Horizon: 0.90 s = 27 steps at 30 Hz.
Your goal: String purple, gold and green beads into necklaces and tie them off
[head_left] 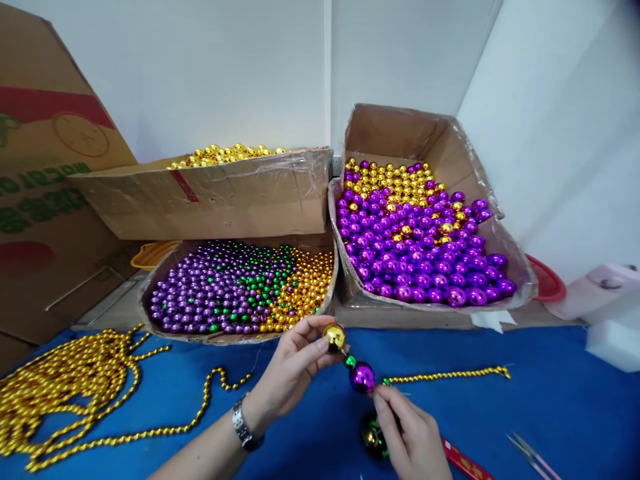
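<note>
My left hand [303,357], a metal-banded watch on its wrist, pinches a large shiny gold bead [333,337] between thumb and fingers. From it runs a small green bead [351,361] and then a large purple bead [362,378], all in one line. My right hand [410,430] is closed, thumb and forefinger pinching the strand at the lower edge of the purple bead; the exact spot is hidden by the fingertips. Partly behind the right hand lies a large dark green bead [373,435]. A thin gold bead strand [450,375] with a green bead at its near end stretches rightward.
A pile of gold bead strands [65,390] covers the left of the blue tabletop [295,447]. Behind stand cardboard boxes of purple, green and gold beads [215,287], purple and gold beads [425,247], and gold beads [235,155]. Tweezers [533,455] lie at right.
</note>
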Each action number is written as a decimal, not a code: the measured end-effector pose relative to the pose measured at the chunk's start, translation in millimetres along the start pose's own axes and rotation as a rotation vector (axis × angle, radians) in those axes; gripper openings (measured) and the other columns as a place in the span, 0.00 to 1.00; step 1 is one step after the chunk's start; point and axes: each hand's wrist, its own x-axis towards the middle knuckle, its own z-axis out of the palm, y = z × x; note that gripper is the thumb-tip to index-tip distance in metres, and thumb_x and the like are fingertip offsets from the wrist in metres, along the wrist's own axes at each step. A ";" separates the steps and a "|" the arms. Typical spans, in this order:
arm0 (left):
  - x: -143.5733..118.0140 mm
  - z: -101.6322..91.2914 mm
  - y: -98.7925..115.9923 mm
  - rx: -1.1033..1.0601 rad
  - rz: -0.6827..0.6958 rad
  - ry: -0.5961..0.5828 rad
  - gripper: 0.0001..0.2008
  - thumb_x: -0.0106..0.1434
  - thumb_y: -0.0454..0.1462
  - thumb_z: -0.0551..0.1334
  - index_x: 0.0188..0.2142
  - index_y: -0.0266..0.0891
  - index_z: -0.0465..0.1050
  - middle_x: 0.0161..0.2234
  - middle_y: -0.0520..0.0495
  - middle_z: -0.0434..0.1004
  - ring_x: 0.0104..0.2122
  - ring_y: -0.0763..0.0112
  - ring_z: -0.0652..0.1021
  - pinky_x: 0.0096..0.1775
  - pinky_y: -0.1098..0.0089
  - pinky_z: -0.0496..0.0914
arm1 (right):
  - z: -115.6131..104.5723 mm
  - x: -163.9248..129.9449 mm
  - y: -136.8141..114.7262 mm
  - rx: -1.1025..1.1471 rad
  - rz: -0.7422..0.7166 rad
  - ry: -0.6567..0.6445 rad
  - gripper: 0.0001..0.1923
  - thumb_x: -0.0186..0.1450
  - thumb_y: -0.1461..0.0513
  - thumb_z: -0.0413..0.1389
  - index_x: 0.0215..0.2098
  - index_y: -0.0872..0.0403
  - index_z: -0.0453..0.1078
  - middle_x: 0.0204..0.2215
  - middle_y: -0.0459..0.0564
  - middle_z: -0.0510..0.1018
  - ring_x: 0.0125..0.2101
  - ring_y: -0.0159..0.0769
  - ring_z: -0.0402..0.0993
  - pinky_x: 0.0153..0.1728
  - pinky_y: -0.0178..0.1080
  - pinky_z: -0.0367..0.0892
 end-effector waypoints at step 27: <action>-1.8 -2.3 -6.8 0.145 0.108 0.024 0.15 0.57 0.32 0.65 0.44 0.38 0.69 0.44 0.44 0.73 0.39 0.68 0.77 0.43 0.66 0.70 | 6.3 -6.2 -0.3 0.117 0.104 0.034 0.14 0.69 0.57 0.45 0.38 0.51 0.72 0.28 0.47 0.78 0.25 0.30 0.74 0.29 0.26 0.67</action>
